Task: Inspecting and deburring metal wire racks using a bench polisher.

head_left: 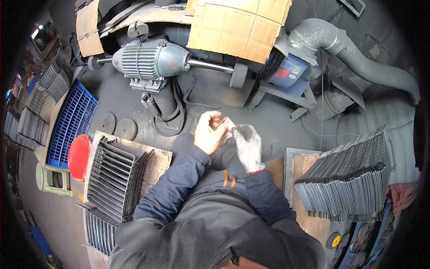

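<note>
In front of my lap my two hands meet over a small white piece with red on its edge, too small and covered for me to tell its kind. My left hand, bare, has curled fingers and pinches its left side. A pale grey knitted glove with a red cuff edge covers my right hand, whose fingers close on the other side. Flanking my legs are a stack of black metal grates on the left and a large stack of thin, dark wire racks on the right.
A grey motor with a long shaft and a wheel stands ahead, below cardboard. Right of it are a blue blower and a grey duct hose. A blue plastic crate, red round stool and green stool stand left.
</note>
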`<action>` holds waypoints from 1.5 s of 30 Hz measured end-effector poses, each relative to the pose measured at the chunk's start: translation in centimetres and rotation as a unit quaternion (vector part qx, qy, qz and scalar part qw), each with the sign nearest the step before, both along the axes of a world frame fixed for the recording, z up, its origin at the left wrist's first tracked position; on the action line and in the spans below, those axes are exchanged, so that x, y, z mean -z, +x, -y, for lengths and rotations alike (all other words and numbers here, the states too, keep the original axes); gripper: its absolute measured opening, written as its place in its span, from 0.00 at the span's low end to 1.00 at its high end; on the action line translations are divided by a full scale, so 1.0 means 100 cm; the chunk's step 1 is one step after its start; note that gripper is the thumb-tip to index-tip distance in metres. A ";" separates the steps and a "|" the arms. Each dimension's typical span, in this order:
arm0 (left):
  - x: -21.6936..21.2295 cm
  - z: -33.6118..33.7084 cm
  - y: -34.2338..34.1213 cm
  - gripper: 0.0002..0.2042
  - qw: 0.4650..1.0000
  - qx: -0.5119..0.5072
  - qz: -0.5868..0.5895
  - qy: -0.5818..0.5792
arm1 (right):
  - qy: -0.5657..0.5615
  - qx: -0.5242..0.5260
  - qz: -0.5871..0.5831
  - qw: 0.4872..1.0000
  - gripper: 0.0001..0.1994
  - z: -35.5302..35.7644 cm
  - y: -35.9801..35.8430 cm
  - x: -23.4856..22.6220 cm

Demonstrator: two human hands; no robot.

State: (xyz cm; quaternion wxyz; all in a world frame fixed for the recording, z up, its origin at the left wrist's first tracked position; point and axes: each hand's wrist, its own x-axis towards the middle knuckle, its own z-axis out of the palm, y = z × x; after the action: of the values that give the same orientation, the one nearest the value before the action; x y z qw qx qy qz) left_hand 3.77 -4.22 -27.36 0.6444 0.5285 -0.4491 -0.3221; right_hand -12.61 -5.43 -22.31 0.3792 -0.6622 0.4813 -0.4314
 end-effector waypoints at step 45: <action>0.021 -0.034 -0.030 0.11 0.972 -0.057 0.219 -0.058 | -0.089 0.122 -0.116 0.982 0.20 -0.029 0.003 0.039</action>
State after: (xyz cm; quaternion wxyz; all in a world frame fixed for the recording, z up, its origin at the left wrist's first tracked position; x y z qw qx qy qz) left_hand 0.79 -0.84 -29.46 0.5774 0.5723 -0.5665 -0.1346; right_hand -12.33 -2.50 -26.23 0.2051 -0.6753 0.5588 -0.4354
